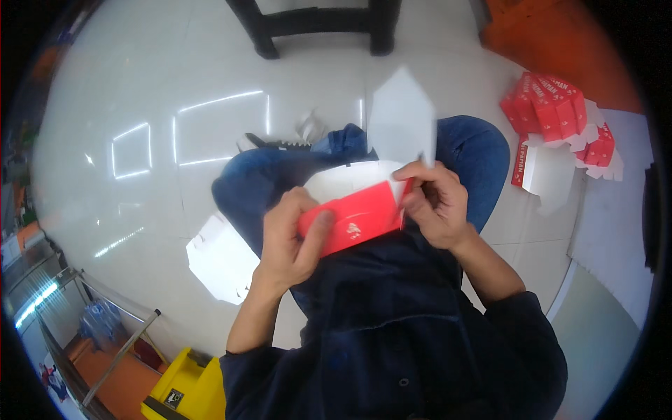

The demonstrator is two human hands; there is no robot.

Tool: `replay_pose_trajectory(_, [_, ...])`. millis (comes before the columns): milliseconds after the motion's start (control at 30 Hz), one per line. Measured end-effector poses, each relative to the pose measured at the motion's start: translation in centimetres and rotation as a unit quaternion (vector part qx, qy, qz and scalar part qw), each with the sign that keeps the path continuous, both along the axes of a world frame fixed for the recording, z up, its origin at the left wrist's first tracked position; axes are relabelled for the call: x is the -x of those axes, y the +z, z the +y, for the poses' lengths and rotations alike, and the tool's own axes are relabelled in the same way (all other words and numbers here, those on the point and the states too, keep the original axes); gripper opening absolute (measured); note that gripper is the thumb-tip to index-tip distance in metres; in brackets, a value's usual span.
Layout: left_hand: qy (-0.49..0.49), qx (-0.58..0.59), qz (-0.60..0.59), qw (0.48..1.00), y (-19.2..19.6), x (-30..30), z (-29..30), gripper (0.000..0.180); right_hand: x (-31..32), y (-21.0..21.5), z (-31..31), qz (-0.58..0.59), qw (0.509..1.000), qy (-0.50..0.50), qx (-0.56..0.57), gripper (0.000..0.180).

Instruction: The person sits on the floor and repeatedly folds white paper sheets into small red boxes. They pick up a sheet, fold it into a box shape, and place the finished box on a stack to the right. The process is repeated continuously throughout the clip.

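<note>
A flat red-and-white cardboard carton blank (353,213) is held over the lap, pinched shut at its left end by the left hand (290,241) and at its upper right corner by the right hand (434,203). The white flap could be creased or torn (judged from the tight corner pinch). Its underside and fold lines are hidden, approx. half behind fingers.

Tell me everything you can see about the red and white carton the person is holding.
The red and white carton looks like thin printed cardboard, glossy red outside and plain white inside, only partly folded. White flaps stand open, one tall pointed flap rising above the knees, another sticking out to the lower left. It sits over the person's lap, tilted. The left hand holds its red face with the thumb on top; the right hand pinches its right edge.
</note>
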State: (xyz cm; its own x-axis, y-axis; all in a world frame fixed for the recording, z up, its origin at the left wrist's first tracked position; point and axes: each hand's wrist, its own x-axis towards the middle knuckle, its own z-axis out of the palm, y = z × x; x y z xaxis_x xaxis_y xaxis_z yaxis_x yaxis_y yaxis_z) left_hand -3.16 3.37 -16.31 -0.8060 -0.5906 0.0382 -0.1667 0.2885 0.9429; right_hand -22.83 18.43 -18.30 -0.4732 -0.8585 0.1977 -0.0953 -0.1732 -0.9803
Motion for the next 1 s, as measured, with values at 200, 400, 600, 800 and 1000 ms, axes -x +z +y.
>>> replay_pose_trajectory(200, [-0.070,0.018,-0.016,0.997,1.3,1.2,-0.1,0.012,2.1,1.9,0.2,0.281,0.959,-0.027,-0.032,0.039])
replay_pose_trajectory(400, [-0.118,0.084,0.019,0.989,1.7,1.7,-1.1,0.011,1.9,1.4,-1.3,0.305,0.951,-0.002,0.052,0.032])
replay_pose_trajectory(600, [-0.160,0.218,0.002,0.963,4.3,2.8,-1.3,0.013,1.7,0.4,-1.7,0.351,0.930,0.014,0.109,0.043])
replay_pose_trajectory(800, [-0.154,0.373,-0.014,0.915,7.4,7.4,2.4,0.046,2.9,3.4,4.0,0.459,0.886,-0.060,-0.016,0.052])
replay_pose_trajectory(1000, [-0.008,0.315,0.034,0.949,4.0,8.2,2.1,0.060,10.5,-3.4,24.7,0.545,0.775,-0.317,-0.048,0.054])
